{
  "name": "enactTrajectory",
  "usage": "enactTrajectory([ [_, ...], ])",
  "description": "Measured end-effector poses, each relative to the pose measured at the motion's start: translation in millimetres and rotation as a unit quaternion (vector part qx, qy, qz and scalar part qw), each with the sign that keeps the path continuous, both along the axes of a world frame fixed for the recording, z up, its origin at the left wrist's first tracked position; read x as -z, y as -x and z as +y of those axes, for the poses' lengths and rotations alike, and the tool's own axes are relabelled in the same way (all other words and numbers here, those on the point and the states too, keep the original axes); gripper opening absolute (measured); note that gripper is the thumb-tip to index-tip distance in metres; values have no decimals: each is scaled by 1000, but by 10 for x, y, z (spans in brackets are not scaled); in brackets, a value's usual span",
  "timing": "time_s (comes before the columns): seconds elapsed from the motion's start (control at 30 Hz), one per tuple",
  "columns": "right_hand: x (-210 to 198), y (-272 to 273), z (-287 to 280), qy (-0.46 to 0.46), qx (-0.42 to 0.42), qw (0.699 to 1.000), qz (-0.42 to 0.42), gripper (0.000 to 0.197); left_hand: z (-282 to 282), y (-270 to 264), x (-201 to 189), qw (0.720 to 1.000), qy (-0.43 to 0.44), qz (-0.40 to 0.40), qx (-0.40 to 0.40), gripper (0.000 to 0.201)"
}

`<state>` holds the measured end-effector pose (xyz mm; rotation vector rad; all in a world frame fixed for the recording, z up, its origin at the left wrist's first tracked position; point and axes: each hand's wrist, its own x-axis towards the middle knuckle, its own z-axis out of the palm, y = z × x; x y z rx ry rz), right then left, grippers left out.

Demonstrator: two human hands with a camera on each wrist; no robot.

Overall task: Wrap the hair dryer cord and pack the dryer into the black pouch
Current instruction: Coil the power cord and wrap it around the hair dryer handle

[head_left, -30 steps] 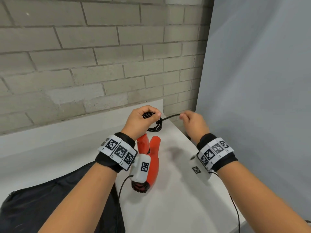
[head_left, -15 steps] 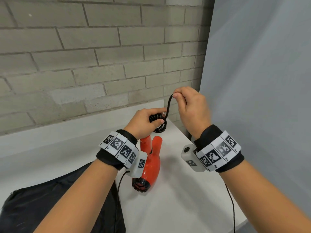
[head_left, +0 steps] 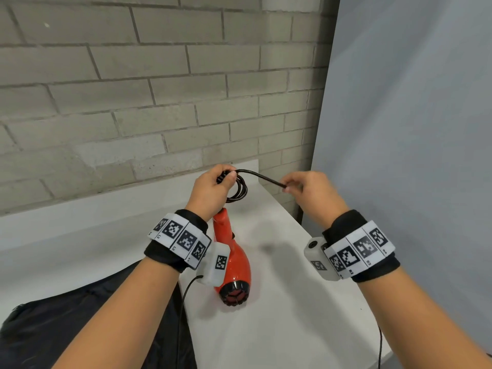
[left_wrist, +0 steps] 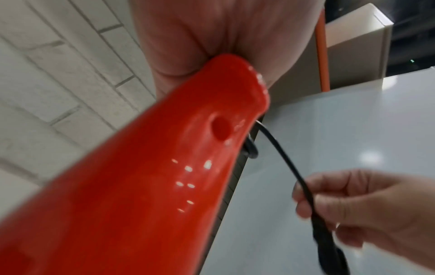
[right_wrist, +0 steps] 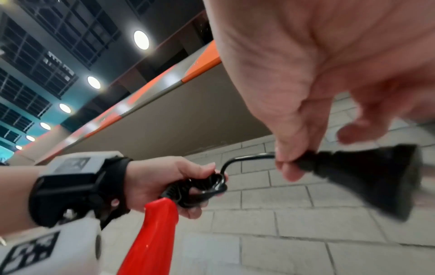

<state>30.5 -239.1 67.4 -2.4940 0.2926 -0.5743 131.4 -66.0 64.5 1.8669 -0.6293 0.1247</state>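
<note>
— Lower now, the right hand [head_left: 312, 191] has dropped from above the coil and swung out to the right, drawing the cord's free end out almost level.

— How does that hand hold it?

— Thumb and fingertips pinch the cord [head_left: 259, 176] just behind the plug [right_wrist: 367, 176], a black, flared, matte moulding, blurred in the wrist view.

— And the left hand [head_left: 210, 191]?

— Curled tight round the end of the hair dryer's handle, gripping it along with several round loops of thin, glossy black cord hanging from the fist.

— Where is the hair dryer [head_left: 231, 265] itself?

— Below the left wrist, over the table [head_left: 292, 302]; I cannot tell whether it touches. Smooth, shiny red plastic, tapering handle uppermost, with a round black grille at the near end facing the camera.

— The pouch?

— Black pouch [head_left: 80, 328] lies flat at the near left of the smooth white table, soft, slightly crumpled fabric, partly under the left forearm. Rough grey brick wall [head_left: 133, 89] behind; a plain pale panel [head_left: 412, 129] on the right.
</note>
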Motion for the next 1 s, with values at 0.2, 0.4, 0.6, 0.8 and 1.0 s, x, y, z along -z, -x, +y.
enactTrajectory([
  [0.2,-68,30,164,-131,-140,981,17,17,-37,-24,41,997,66,39,5,19],
  [0.4,-170,-7,434,-284,-177,928,-166,27,-120,113,66,992,107,47,35,17],
  [0.6,-63,-70,520,-233,-109,942,-216,29,-209,198,64,976,177,110,60,21],
  [0.8,78,-92,582,-79,-65,979,-177,27,-276,302,37,968,167,134,133,24],
  [1.0,174,-179,583,-87,14,974,-211,31,-315,365,48,974,128,110,148,23],
])
